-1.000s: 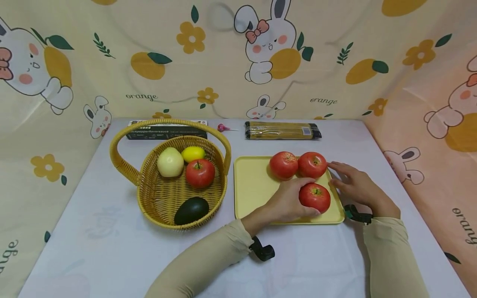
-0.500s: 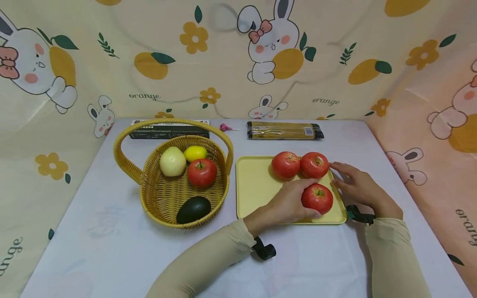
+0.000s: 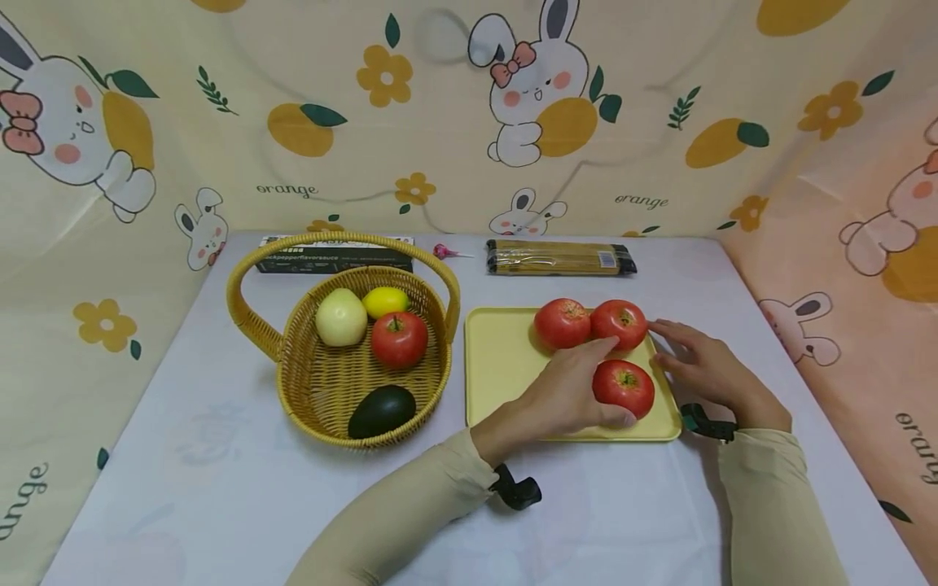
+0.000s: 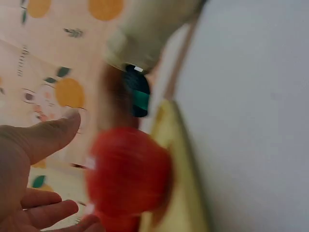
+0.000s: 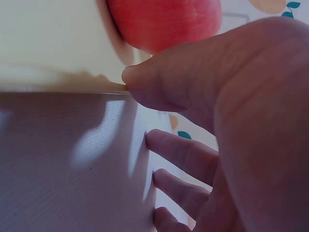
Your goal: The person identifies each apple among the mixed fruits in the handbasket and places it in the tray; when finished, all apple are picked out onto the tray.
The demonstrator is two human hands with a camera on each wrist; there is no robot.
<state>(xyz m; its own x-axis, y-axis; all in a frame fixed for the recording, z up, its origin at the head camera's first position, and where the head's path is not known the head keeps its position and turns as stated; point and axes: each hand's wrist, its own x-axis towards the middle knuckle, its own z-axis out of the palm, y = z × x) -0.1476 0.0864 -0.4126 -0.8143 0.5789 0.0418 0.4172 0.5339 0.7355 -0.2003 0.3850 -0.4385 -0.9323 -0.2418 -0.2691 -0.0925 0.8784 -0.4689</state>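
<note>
Steadying the tray [image 3: 500, 358] is presumably why the right hand [image 3: 707, 370] is laid, fingers loose, at its edge. The front apple [image 3: 626, 391] is seated on it, flanked but ungripped by the spread left hand [image 3: 564, 392].

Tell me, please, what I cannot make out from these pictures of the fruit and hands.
- Head view: part of the tray, hidden by the left hand.
- Head view: part of the dark box, behind the basket.
- Head view: the fine print on the packet's label, too small to read.
- Left wrist view: surface detail of the nearest apple, blurred.
- Right wrist view: the top of one apple, cut off by the upper edge.
</note>
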